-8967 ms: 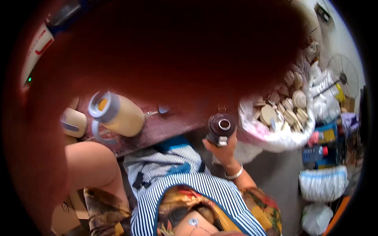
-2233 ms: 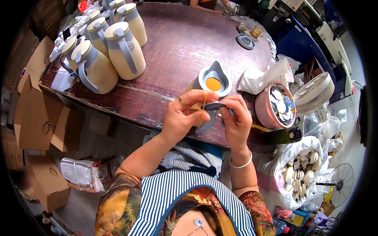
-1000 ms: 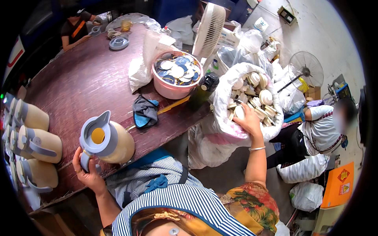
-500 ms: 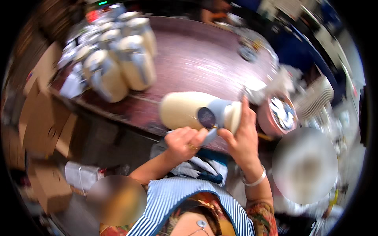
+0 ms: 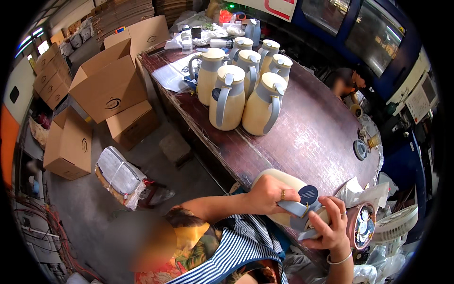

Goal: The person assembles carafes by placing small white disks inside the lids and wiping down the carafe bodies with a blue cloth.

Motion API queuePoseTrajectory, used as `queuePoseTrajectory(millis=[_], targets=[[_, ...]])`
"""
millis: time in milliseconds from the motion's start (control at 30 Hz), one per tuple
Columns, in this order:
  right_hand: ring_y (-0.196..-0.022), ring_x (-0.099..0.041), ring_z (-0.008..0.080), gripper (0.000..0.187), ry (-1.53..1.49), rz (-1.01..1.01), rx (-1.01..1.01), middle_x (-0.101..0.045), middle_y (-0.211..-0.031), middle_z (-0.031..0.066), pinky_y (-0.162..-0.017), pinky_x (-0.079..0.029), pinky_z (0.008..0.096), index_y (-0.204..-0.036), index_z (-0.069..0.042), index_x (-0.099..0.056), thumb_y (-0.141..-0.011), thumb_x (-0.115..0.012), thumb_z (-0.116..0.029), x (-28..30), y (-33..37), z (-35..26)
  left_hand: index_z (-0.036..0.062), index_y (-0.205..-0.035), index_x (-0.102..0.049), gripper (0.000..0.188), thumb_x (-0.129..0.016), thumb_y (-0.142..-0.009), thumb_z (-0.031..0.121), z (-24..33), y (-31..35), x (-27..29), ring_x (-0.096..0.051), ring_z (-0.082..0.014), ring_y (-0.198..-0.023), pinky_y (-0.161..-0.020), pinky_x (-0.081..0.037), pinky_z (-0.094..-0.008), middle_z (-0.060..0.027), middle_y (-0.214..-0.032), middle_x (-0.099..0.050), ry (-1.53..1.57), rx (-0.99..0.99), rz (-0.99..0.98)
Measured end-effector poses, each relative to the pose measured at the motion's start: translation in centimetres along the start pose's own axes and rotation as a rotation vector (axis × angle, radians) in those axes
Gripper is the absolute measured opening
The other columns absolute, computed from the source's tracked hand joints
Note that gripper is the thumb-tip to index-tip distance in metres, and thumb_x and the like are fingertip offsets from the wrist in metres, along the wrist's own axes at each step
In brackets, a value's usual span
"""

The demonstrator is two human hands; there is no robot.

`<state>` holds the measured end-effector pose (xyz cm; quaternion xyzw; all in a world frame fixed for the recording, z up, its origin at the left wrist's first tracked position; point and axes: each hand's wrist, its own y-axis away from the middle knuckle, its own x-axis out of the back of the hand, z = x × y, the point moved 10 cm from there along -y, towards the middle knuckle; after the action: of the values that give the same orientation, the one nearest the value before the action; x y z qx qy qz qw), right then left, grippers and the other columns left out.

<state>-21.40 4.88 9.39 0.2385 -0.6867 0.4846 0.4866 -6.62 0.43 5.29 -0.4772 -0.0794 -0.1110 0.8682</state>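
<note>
At the near edge of the dark-red, scuffed table [image 5: 312, 137], a tilted cream-and-grey jug [image 5: 289, 180] was gripped at its handle by the left hand [image 5: 274, 195] and clasped around its top by the right hand [image 5: 332, 229].

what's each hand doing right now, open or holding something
Left hand: closed around the handle of the cream jug.
Right hand: curled at its lid; firm grip can't be told.

Jugs [image 5: 228, 104] bunched on the table [image 5: 307, 142] toward the back, cartons [image 5: 109, 90] off to the left of it. One more jug [image 5: 286, 177] is up front, left hand [image 5: 272, 196] and right hand [image 5: 333, 232] on it — tub [image 5: 351, 229] of discs [image 5: 364, 227] just to its right, then a fan [image 5: 397, 223] past that.
</note>
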Motion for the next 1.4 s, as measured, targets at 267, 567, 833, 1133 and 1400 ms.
queuePoseTrajectory(millis=[267, 567, 833, 1133, 1400], targets=[[-0.109, -0.057, 0.0409, 0.066, -0.146, 0.277, -0.467, -0.055, -0.122, 0.026, -0.094, -0.045, 0.0474, -0.129, 0.004, -0.053, -0.088, -0.056, -0.048, 0.4, 2.2, 3.6, 0.012, -0.096, -0.068, 0.025, -0.079, -0.076, 0.021, 1.1, 0.2, -2.4, -0.067, -0.0277, -0.067, -0.057, -0.051, -0.0379, -0.0086, -0.079, -0.067, -0.17, 0.092, 0.041], [-0.142, -0.036, 0.0406, 0.083, 0.216, -0.11, -0.059, -0.043, -0.148, 0.0262, -0.116, -0.024, 0.0563, -0.136, 0.002, -0.051, -0.091, -0.051, -0.068, -0.9, 2.7, 0.6, 0.0123, -0.098, -0.07, 0.035, -0.082, -0.073, 0.034, -3.0, -1.8, -3.5, -0.069, -0.0312, -0.074, -0.064, -0.053, -0.0401, -0.0127, -0.078, -0.068, 0.054, 0.17, -0.185], [-0.125, -0.053, 0.0285, 0.046, -0.459, 0.675, -1.063, -0.056, -0.136, 0.0202, -0.108, -0.038, 0.0379, -0.136, 0.003, -0.052, -0.101, -0.051, -0.027, -2.5, 6.7, 16.3, 0.0083, -0.1, -0.068, 0.028, -0.079, -0.078, 0.022, 0.0, 0.2, -10.8, -0.067, -0.0311, -0.065, -0.059, -0.053, -0.0412, -0.0123, -0.076, -0.067, -0.512, -0.049, 0.012], [-0.124, -0.056, 0.0251, 0.047, 0.213, -0.028, 0.163, -0.057, -0.138, 0.0077, -0.1, -0.046, 0.0463, -0.133, -0.032, -0.057, -0.089, -0.062, -0.048, 1.5, 0.4, -2.1, 0.0021, -0.096, -0.069, 0.027, -0.084, -0.076, 0.013, -8.9, -1.3, -5.2, -0.063, -0.0081, -0.082, -0.073, -0.051, -0.0252, -0.0029, -0.087, -0.07, 0.539, 0.667, -0.372], [-0.092, -0.061, 0.0326, 0.054, 0.147, 0.21, -0.463, -0.057, -0.127, 0.0186, -0.079, -0.05, 0.0444, -0.134, -0.007, -0.058, -0.08, -0.062, -0.003, 0.8, 1.2, 6.2, 0.0062, -0.095, -0.068, 0.035, -0.087, -0.071, 0.022, -0.3, 0.0, -7.4, -0.068, -0.0287, -0.065, -0.059, -0.053, -0.0368, -0.0127, -0.077, -0.068, -0.139, 0.208, 0.119]])
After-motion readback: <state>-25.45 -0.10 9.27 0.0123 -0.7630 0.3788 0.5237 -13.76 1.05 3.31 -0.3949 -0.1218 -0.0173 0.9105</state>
